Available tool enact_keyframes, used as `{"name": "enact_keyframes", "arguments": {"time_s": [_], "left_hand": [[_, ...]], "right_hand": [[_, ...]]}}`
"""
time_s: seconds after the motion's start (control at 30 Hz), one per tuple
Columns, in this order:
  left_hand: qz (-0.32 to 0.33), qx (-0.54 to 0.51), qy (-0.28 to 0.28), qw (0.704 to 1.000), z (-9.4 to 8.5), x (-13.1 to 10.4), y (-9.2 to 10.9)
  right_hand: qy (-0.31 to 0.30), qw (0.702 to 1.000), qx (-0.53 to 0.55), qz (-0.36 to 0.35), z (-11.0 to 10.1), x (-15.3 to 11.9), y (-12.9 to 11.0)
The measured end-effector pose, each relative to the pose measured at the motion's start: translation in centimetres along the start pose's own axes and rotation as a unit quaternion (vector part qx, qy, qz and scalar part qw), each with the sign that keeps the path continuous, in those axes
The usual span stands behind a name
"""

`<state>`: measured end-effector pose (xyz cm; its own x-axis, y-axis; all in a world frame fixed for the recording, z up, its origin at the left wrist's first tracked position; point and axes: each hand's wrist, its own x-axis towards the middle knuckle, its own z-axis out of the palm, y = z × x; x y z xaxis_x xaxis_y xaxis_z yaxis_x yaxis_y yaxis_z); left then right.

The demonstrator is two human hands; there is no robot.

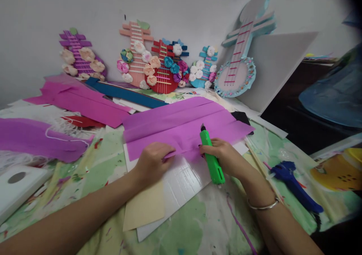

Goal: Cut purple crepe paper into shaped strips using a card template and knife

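Head view: the left hand pinched the near edge of the purple sheet between thumb and fingers. The right hand gripped the green utility knife, blade directed away from the person; its fingertips appeared to touch the sheet, though the knife partly hid this contact. The sheet lay over the white board, left of the blue glue gun

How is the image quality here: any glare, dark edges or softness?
Head view, glare: a pale shine on the white board, just past the purple paper; head view, edges: the upper and lower right corners fall to black; head view, softness: the yellow tub at the right looks blurred, while the green cutter reads clearly.
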<state>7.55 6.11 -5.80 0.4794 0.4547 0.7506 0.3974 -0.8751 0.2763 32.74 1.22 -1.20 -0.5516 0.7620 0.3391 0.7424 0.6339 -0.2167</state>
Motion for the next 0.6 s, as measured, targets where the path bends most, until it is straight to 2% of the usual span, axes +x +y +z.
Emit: {"name": "enact_keyframes", "arguments": {"time_s": [0.2,0.4,0.6], "left_hand": [[0.030,0.012,0.012,0.999,0.00,0.03,0.16],[0.100,0.033,0.017,0.994,-0.39,0.16,0.39],[0.113,0.046,0.013,0.992,-0.42,0.44,0.32]], "right_hand": [[0.013,1.000,-0.002,0.018,0.12,-0.45,0.45],[0.033,0.998,0.038,0.026,0.10,-0.63,0.45],[0.091,0.995,0.031,0.005,0.18,-0.44,0.67]]}}
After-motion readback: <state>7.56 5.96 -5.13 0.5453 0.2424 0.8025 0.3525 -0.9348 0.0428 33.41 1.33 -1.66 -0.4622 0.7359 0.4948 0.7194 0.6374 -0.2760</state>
